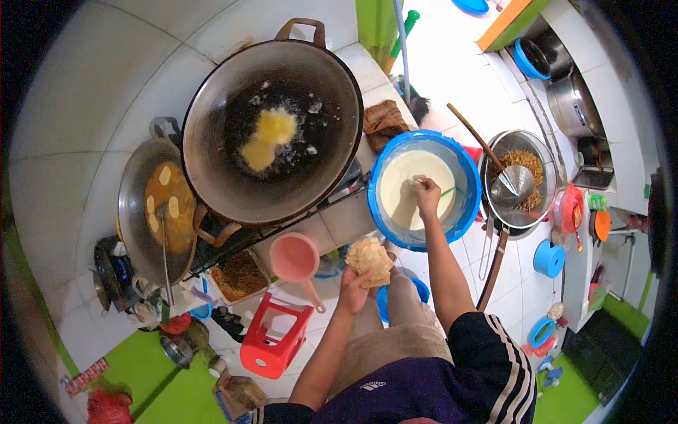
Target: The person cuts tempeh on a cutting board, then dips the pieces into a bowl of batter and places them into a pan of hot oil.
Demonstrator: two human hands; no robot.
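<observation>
My left hand (pixel 350 291) is closed around a stack of thin, pale, lumpy tempeh slices (pixel 369 262), held over my lap. My right hand (pixel 426 196) reaches into a blue basin (pixel 472 189) of creamy white batter (pixel 395 177). Its fingers are pinched just over the batter, and what they hold is coated or hidden. Left of the basin, a big dark wok (pixel 212 127) holds hot oil with two yellow battered pieces (pixel 274 128) frying and bubbles around them.
A second wok (pixel 134 166) at left holds orange oil, pale pieces and a long-handled utensil. At right, a strainer (pixel 544 201) with brown fried bits rests on a pan. A pink dipper (pixel 294 256) and a red stool (pixel 275 338) stand below the stove.
</observation>
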